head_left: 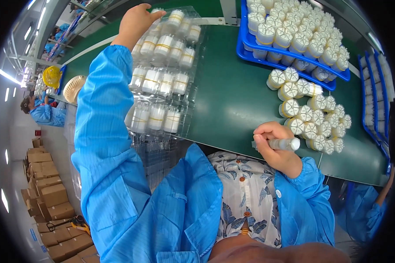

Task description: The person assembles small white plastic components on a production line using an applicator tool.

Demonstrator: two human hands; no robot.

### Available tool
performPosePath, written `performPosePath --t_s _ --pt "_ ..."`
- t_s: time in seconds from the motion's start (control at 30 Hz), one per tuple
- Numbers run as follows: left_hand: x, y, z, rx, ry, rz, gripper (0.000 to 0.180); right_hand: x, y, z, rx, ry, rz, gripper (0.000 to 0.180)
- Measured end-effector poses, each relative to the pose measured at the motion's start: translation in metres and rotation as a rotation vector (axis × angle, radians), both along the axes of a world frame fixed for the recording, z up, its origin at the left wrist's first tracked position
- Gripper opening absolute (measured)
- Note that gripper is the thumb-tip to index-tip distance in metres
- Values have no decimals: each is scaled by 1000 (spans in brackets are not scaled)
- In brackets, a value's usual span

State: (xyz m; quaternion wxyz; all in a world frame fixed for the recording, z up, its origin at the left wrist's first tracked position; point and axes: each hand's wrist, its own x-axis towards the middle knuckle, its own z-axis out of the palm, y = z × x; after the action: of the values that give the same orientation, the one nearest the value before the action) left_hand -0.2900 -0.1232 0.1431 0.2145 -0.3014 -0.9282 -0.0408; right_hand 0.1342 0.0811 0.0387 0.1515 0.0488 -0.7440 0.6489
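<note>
My left hand (138, 22) reaches over the far end of a clear plastic tray (189, 98). Its thumb and finger close around a white cylinder bundle (156, 10) at the tray's far corner; the other fingers are hidden. Rows of white cylinders (163, 44) with yellowish bands fill the tray's pockets. Near the table's front edge, my right hand (276, 147) is closed around a translucent tube (283, 144) with a round white end. Just to its right, several white cylinders with segmented ends (309, 115) lie grouped on the green table (224, 87).
Stacked blue trays (294, 56) full of white cylinders stand at the back right, with more blue trays (373, 101) at the far right. Empty-looking clear trays (156, 153) lie below the filled one. Cardboard boxes (52, 193) and a co-worker (48, 113) are at left; another person's arm (377, 208) shows at right.
</note>
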Motion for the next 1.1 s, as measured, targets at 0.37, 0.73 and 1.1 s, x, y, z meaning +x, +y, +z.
performPosePath --t_s 0.37,0.73,1.1 --pt "257 111 -60 142 -246 -734 39 -1 0 -5 195 284 10 16" --pt "282 106 -121 583 -480 -595 47 5 20 -3 144 255 -92 16" --pt "306 52 -143 676 -574 -521 49 -33 10 9 69 162 -191 25"
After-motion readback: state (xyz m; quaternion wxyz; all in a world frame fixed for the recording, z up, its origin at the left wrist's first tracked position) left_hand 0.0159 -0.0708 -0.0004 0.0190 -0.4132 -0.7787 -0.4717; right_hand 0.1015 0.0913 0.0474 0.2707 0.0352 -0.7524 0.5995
